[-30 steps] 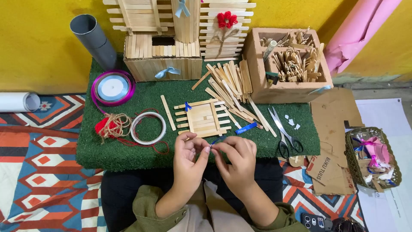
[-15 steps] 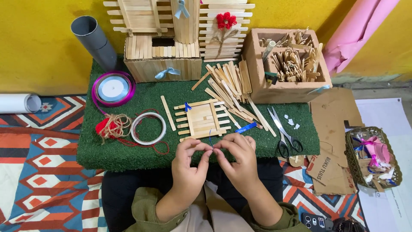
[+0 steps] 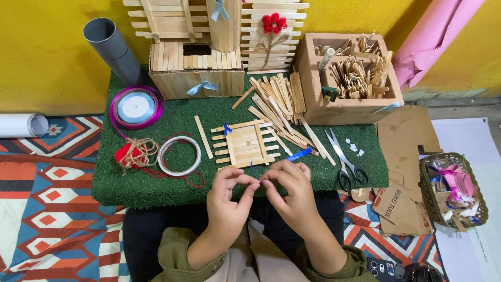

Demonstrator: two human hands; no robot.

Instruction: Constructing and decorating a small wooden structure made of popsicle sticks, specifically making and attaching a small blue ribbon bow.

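Head view shows your left hand [image 3: 228, 190] and right hand [image 3: 288, 186] pinched together on a thin blue ribbon [image 3: 298, 154], held just over the green mat's [image 3: 172, 112] near edge, beside the small stick frame [image 3: 245, 143] that already carries one bow.

You've got a green turf mat [image 3: 172, 185]: stick frame [image 3: 244, 143] at centre, ribbon spool [image 3: 135, 107] at 10 o'clock, twine bundle [image 3: 133, 154] at 9, scissors [image 3: 344, 162] at 4, wooden box [image 3: 347, 78] at 2.
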